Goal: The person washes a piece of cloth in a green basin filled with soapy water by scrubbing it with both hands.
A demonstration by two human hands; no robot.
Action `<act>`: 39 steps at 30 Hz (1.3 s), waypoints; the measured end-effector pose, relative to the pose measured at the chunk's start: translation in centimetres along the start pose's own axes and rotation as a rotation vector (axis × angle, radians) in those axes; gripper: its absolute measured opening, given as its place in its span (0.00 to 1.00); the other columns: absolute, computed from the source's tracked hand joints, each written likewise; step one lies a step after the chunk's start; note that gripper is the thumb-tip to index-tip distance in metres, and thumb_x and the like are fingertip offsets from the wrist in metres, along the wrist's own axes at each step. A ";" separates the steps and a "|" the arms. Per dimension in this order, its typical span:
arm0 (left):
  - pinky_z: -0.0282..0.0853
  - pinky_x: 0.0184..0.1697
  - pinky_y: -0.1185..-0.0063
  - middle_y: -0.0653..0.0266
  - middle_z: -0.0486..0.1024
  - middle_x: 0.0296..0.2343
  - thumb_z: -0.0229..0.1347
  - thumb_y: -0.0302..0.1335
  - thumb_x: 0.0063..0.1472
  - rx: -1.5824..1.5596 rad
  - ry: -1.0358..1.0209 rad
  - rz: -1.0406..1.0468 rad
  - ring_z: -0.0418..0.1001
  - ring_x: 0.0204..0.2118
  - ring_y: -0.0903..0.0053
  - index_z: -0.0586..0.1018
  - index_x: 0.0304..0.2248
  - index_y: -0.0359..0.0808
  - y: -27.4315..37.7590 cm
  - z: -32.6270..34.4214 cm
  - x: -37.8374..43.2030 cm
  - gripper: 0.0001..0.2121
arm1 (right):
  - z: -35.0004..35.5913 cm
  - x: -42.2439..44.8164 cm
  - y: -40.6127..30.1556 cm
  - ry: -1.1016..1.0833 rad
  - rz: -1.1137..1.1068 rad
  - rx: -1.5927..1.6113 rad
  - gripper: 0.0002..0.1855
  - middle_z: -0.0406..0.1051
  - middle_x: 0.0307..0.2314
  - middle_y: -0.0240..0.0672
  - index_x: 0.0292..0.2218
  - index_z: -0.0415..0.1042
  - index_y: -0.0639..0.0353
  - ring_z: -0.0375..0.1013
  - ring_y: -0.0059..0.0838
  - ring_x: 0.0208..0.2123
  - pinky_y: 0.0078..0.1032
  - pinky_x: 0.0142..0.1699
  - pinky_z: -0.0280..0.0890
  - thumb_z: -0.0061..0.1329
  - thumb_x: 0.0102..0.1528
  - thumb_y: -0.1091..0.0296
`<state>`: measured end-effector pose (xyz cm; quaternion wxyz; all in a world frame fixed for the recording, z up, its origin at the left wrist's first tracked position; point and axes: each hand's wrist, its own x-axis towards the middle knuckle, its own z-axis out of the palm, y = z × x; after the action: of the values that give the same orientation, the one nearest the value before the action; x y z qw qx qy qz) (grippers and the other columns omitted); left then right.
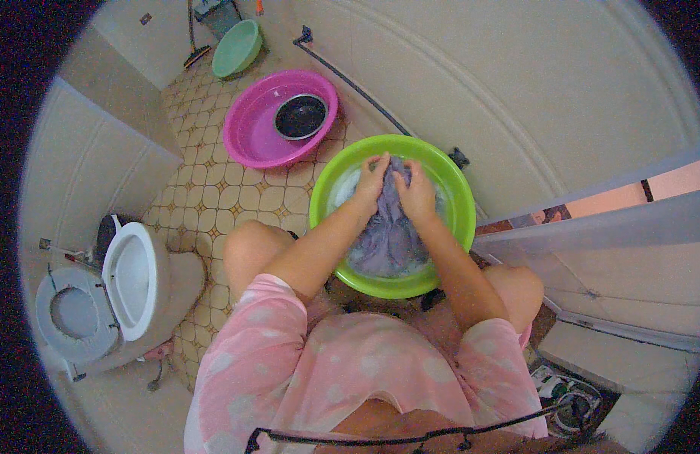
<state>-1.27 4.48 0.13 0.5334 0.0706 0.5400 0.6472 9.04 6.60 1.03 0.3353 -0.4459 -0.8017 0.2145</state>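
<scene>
A wet grey-purple cloth (pixel 388 235) lies in a lime-green plastic basin (pixel 457 249) on the floor before me. Whitish suds (pixel 345 187) show along the basin's inner left side. My left hand (pixel 374 181) pinches the cloth's far end from the left. From the right, my right hand (pixel 415 190) grips the same bunched end, thumb towards the middle. Between the two hands the fabric stands up in a fold, while its wider part spreads towards me. How much liquid lies under the cloth is hidden.
Beyond the basin stands a pink tub (pixel 250 127) holding a dark round bowl (pixel 301 117). A green basin (pixel 237 48) and a floor squeegee (pixel 196 55) are farther back. A black rail (pixel 355 85) runs along the wall. At left is a toilet (pixel 174 284) on the tiled floor (pixel 213 187).
</scene>
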 end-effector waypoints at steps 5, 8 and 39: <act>0.65 0.38 0.72 0.61 0.70 0.32 0.51 0.40 0.53 -0.102 -0.347 -0.176 0.68 0.35 0.71 0.70 0.36 0.39 -1.3 -3.1 3.3 0.16 | 0.9 -2.4 -2.8 -0.204 -0.249 -0.085 0.08 0.67 0.26 0.44 0.28 0.67 0.59 0.68 0.46 0.28 0.37 0.31 0.62 0.42 0.49 0.65; 0.63 0.40 0.72 0.62 0.71 0.32 0.48 0.42 0.54 -0.190 -0.391 -0.291 0.68 0.36 0.70 0.71 0.37 0.39 -1.7 -1.5 -0.3 0.17 | 0.8 -1.8 -1.0 -0.152 -0.116 -0.154 0.08 0.68 0.24 0.45 0.26 0.68 0.59 0.68 0.45 0.27 0.37 0.28 0.62 0.41 0.49 0.65; 0.63 0.35 0.74 0.57 0.72 0.28 0.47 0.38 0.54 0.752 -0.282 0.241 0.70 0.31 0.66 0.73 0.27 0.35 -1.9 -0.7 1.4 0.13 | 0.0 -1.0 7.4 -0.504 0.100 -0.324 0.15 0.67 0.33 0.54 0.32 0.69 0.64 0.67 0.50 0.34 0.38 0.40 0.60 0.36 0.50 0.63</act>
<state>-1.16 4.78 -2.33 0.4596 0.4108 0.6484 0.4467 13.65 9.47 -4.07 0.0394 -0.4654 -0.8604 0.2039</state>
